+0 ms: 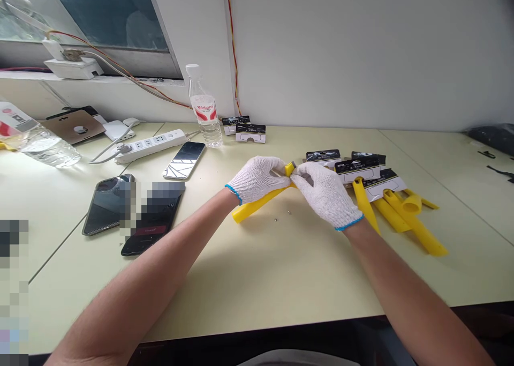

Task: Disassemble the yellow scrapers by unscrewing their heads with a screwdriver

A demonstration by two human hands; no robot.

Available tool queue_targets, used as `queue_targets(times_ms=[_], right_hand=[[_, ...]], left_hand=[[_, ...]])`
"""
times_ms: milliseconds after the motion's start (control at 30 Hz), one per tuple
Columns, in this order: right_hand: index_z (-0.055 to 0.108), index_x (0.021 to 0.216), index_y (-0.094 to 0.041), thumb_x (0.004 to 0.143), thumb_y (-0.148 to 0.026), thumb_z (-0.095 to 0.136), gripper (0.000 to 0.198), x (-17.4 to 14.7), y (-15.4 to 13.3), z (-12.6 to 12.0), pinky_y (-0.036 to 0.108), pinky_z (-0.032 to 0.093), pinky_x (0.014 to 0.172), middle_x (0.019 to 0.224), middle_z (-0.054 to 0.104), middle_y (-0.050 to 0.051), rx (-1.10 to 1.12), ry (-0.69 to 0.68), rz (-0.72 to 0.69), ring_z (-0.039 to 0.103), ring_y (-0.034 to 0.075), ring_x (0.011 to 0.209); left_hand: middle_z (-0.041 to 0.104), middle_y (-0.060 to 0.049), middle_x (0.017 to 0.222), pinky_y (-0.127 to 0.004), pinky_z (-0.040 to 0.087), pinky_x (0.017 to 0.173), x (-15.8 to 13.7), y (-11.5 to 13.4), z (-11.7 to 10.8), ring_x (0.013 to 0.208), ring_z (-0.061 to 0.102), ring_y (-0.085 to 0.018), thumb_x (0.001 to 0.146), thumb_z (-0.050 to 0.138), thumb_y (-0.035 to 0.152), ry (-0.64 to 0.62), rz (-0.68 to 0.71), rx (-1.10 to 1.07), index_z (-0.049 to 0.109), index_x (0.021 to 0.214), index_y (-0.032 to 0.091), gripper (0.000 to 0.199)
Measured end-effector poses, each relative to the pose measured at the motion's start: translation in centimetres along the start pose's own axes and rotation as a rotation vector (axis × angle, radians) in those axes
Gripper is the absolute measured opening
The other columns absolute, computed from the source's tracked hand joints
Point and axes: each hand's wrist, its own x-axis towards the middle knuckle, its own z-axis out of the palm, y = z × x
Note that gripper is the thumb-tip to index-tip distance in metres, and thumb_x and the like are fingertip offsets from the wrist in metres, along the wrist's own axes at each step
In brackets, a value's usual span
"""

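Both my hands wear white knit gloves with blue cuffs. In my left hand (263, 179), the fingers are closed around a yellow plastic handle (259, 205), whose long part slants down to the left under the glove. A short yellow end with a dark grey tip shows between the two hands. My right hand (323, 191) has its thumb and fingers pinched together at that end, touching the yellow handle. Whether a smaller part sits in the pinch is hidden. Below the hands, two tiny metallic bits (276, 219) lie on the table.
More yellow plastic handles (413, 221) lie right of my right hand, beside black-and-white card packages (357, 169). A water bottle (205, 114) stands at the back. Left are phones (183, 160), a power strip (155, 145) and a tipped bottle (44, 143).
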Motion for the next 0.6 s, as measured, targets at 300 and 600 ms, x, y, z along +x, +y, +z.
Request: queue_targets(times_ms=[300,600], right_hand=[[0.069,0.132,-0.019,0.107,-0.038,0.068,0.032,-0.3,0.4,0.8,0.043,0.062,0.095,0.134,0.069,0.011,0.042,0.064,0.051,0.07,0.023,0.111],[0.068,0.133,-0.019,0.106,-0.039,0.068,0.034,-0.1,0.4,0.8,0.044,0.062,0.095,0.133,0.069,0.011,0.112,0.064,0.086,0.071,0.023,0.11]], left_hand=[[0.073,-0.002,0.082,-0.027,0.048,0.065,-0.1,0.5,0.2,0.075,0.062,-0.017,0.084,0.069,0.048,0.048,-0.006,0.027,0.071,0.084,0.02,0.028],[0.075,-0.002,0.086,-0.028,0.046,0.066,-0.1,0.5,-0.9,0.077,0.064,-0.017,0.087,0.072,0.048,-0.015,0.024,0.044,0.074,0.088,0.02,0.028]])
